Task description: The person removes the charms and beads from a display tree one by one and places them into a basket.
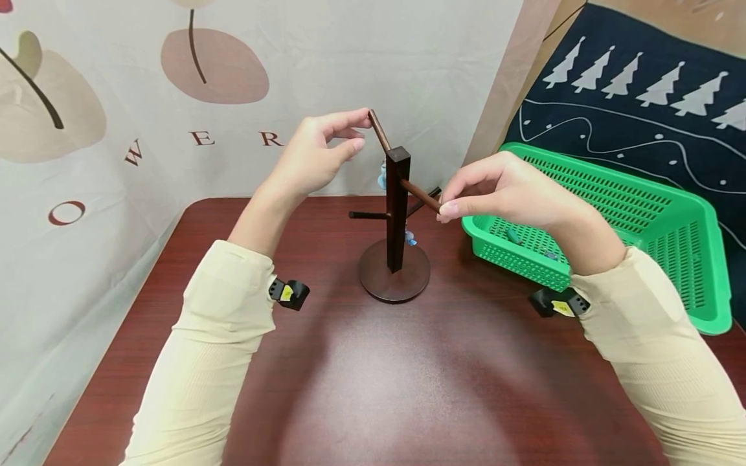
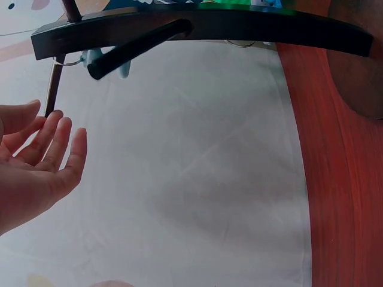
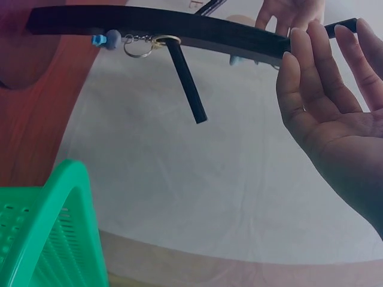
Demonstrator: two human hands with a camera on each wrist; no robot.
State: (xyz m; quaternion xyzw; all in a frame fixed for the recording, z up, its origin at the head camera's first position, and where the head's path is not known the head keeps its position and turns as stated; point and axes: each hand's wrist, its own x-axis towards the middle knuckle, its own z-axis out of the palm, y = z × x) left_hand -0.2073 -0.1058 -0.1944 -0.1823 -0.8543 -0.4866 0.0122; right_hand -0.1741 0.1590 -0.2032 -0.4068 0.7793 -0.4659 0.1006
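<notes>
Touching far-left peg (image 1: 379,131) with loose left hand (image 1: 320,150), pinching near-right peg (image 1: 421,196) with right hand (image 1: 507,189) (apparently aligning; next, likely, gentle twisting).

Before me a pale cloth (image 1: 373,58) hangs behind the reddish-brown, wood-grained table (image 1: 186,252), printed with muted leaf shapes (image 1: 227,71) and brown capital letters (image 1: 202,138), and edged with a beige band (image 1: 511,77). Off to the right is a navy cloth (image 1: 629,134) with white fir trees (image 1: 656,90). A bright sheen (image 1: 402,388) lies across the tabletop, with soft shadows either side.
</notes>
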